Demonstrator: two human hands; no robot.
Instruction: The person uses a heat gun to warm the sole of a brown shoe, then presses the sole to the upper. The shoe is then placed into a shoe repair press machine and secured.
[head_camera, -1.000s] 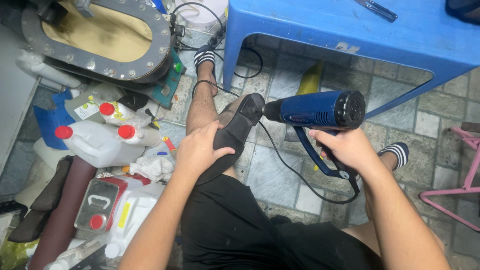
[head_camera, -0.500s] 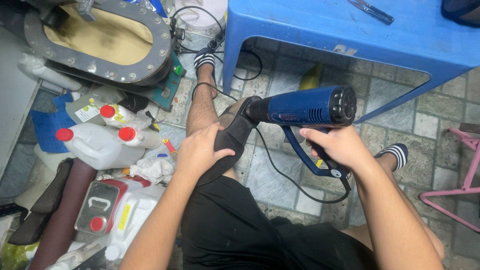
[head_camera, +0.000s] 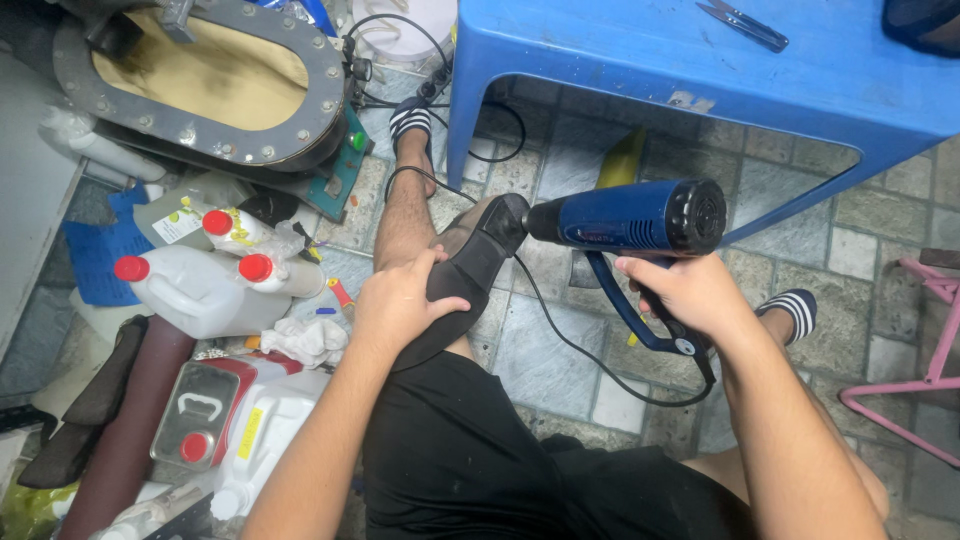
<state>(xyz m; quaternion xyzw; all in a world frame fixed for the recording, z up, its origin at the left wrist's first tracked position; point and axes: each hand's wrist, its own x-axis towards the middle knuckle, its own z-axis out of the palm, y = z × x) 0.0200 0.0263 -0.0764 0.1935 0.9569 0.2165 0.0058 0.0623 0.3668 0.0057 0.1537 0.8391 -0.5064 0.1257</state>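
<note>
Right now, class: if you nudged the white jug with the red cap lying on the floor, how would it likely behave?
The white jug lies on its side, so it may rock or roll. It looks like thin plastic, probably light unless full. Neighbouring bottles crowd it, likely stopping it soon.

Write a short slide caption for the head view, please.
Left hand holds a black shoe on the knee; right hand aims a blue heat gun at it.

Blue heat gun (head_camera: 630, 215) against black shoe (head_camera: 460, 280)
</note>
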